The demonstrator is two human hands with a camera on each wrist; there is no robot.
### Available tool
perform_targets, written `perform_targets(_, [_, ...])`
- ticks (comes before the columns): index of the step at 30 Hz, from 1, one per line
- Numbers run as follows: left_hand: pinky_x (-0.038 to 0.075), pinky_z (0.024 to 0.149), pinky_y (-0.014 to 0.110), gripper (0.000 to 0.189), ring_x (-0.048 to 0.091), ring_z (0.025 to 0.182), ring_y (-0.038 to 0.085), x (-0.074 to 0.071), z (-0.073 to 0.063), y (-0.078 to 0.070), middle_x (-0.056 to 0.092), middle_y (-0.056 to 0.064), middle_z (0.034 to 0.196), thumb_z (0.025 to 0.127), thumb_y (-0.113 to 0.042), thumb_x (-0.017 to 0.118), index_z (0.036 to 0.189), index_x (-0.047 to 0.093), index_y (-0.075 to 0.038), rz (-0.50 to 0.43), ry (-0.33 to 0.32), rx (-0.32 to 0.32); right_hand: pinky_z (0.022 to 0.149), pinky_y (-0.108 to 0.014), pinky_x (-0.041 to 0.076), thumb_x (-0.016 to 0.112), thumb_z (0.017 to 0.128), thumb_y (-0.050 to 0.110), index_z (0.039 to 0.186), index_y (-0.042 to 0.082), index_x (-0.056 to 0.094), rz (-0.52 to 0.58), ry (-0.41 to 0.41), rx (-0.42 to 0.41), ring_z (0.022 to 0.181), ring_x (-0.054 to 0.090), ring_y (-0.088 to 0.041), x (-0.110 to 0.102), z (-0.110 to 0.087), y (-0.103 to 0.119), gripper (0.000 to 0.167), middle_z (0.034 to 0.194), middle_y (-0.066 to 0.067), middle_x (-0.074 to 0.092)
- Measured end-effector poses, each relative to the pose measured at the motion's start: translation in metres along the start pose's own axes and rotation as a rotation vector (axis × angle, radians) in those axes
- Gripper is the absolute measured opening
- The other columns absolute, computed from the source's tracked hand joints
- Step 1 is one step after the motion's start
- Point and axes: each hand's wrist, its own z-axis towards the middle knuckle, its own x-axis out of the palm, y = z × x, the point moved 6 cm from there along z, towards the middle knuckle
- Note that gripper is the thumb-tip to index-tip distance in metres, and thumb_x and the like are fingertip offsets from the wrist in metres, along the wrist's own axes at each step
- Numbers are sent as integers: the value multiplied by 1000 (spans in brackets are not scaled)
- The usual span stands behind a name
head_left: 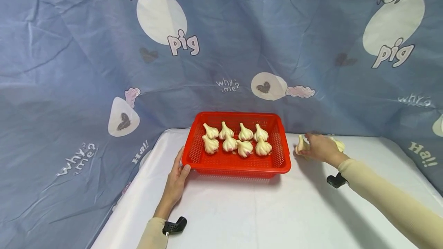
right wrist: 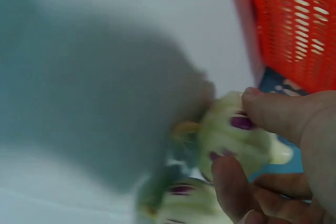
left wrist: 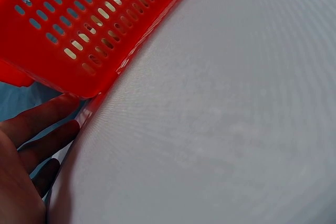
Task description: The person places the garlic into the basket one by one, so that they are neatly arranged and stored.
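My right hand (head_left: 323, 148) is at the table's right side and pinches a garlic bulb (head_left: 302, 146) between thumb and fingers. Close up, in the right wrist view, the pale garlic bulb (right wrist: 220, 135) shows purple patches, and the thumb and a fingertip lie on either side of it. A second garlic bulb (right wrist: 186, 200) sits right beside it. At the near left corner of a red plastic basket (head_left: 235, 171), my left hand (head_left: 175, 183) touches the rim with extended fingers. Several garlic bulbs (head_left: 245, 148) rest inside the basket in two rough rows.
More garlic (head_left: 338, 144) lies behind the right hand, partly hidden. The basket stands on a white-covered table (head_left: 225, 218), near its back edge. A blue printed cloth (head_left: 214, 60) hangs behind the table and along its sides.
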Motion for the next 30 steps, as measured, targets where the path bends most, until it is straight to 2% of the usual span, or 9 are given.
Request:
perform_targets(3, [30, 124, 64, 67, 52, 147, 34, 0, 0, 2, 43, 6, 169, 110, -23, 53, 169, 26, -37, -13, 2, -8, 65, -55, 53, 86, 84, 38, 107, -2, 68, -3, -42, -25, 76, 67, -32, 10, -3, -4, 50, 79, -8, 67])
perform_targets(6, [25, 126, 65, 67, 46, 152, 33, 1, -1, 3, 41, 4, 170, 110, -24, 53, 169, 25, -38, -20, 4, -10, 71, -59, 55, 85, 85, 38, 108, -3, 70, -3, -66, -49, 83, 72, -39, 15, -7, -4, 50, 84, -14, 73])
perform_targets(9, [26, 126, 64, 67, 45, 152, 33, 1, -1, 2, 40, 4, 171, 110, -23, 53, 169, 25, -37, -14, 2, -3, 68, -57, 55, 85, 85, 36, 111, -5, 69, -5, -77, -65, 83, 72, -40, 19, -9, -3, 51, 85, -16, 73])
perform_targets(16, [38, 119, 62, 67, 61, 138, 32, -2, 0, 0, 46, 8, 166, 110, -22, 53, 170, 26, -34, 8, -1, 0, 67, -59, 56, 87, 83, 33, 117, -4, 71, -36, -149, -85, 86, 73, -41, 21, -13, 1, 53, 95, -21, 75])
perform_targets(18, [39, 120, 57, 67, 61, 138, 30, -2, 0, 1, 45, 7, 167, 110, -22, 53, 170, 26, -35, 6, 0, -5, 65, -59, 55, 88, 82, 32, 118, -2, 72, -38, -173, -82, 86, 72, -40, 21, -15, 1, 53, 99, -22, 74])
perform_targets(21, [40, 120, 41, 68, 59, 139, 25, -1, 0, 2, 45, 3, 167, 109, -22, 54, 169, 26, -38, 0, 1, -18, 61, -58, 54, 89, 81, 32, 119, 0, 72, -42, -199, -77, 82, 69, -38, 23, -17, 2, 52, 100, -23, 70])
perform_targets(24, [35, 124, 43, 68, 53, 146, 24, -1, 0, 1, 41, 0, 169, 109, -23, 54, 169, 25, -41, -8, 5, -17, 57, -55, 53, 90, 80, 32, 116, 2, 72, -31, -219, -78, 81, 67, -37, 23, -19, 2, 50, 98, -23, 68])
perform_targets(28, [36, 123, 47, 68, 53, 145, 26, 0, 0, 0, 41, 1, 170, 109, -23, 53, 169, 25, -40, 1, 5, -16, 53, -53, 53, 90, 80, 34, 114, 2, 72, -12, -232, -70, 78, 67, -38, 24, -20, 3, 50, 94, -24, 67])
perform_targets(30, [39, 120, 44, 68, 57, 141, 26, 0, 0, -1, 44, 2, 168, 109, -23, 52, 169, 25, -38, 13, 3, -13, 54, -54, 54, 91, 79, 35, 114, 2, 73, -8, -241, -61, 75, 68, -40, 25, -20, 2, 51, 94, -25, 67])
